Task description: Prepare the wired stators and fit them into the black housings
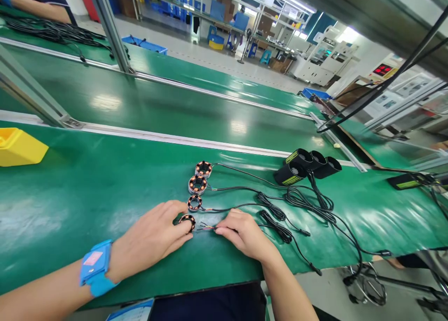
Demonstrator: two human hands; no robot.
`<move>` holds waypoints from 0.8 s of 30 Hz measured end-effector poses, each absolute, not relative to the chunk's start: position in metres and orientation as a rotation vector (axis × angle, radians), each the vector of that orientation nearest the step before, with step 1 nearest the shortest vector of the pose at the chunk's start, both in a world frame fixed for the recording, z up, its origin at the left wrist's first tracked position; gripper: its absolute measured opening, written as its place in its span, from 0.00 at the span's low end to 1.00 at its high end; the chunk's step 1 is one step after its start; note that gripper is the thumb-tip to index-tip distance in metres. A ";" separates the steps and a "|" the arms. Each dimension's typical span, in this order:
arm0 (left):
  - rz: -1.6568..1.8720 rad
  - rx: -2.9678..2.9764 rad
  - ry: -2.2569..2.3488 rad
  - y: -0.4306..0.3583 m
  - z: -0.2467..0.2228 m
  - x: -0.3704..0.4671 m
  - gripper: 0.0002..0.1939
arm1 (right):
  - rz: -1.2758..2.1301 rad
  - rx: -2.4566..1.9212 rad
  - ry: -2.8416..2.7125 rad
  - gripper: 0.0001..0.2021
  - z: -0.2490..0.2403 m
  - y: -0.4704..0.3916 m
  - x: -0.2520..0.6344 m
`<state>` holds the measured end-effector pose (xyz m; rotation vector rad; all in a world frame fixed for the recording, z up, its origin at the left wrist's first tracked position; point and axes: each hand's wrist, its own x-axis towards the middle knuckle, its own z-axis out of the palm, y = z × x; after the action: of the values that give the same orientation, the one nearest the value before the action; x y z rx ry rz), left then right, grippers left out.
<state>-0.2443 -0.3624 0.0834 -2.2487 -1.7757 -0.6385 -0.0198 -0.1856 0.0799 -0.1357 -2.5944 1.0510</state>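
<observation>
My left hand [157,234], with a blue wrist strap [96,267] on its wrist, has its fingers around the nearest copper-wound ring [189,222]. Just right of it, my right hand [241,232] pinches the end of a black cable, whose thin bare-ended wires [207,226] point toward that ring. Three more wound rings stand in a line beyond: a small one [194,203], a larger one [198,184] and the farthest [203,169]. Black cables run rightward from these three. Two bundled cable coils [271,206] [276,226] lie right of my right hand.
Several black cylindrical housings [292,172] with cables stand at the right on the green bench [115,181]. A yellow bin [21,147] is at the left edge. Metal posts [112,31] rise behind the bench. A person's arm [38,7] shows at the upper left, near piled black cables [45,29].
</observation>
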 end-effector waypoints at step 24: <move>-1.060 -2.383 -1.785 -0.362 0.071 -0.232 0.08 | 1.202 -0.159 -2.626 0.16 0.082 -0.186 -0.022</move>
<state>-0.2320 -0.3621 0.0706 -2.3830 -1.7848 -1.0598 -0.0219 -0.1861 0.0823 -0.1588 -2.6263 1.2015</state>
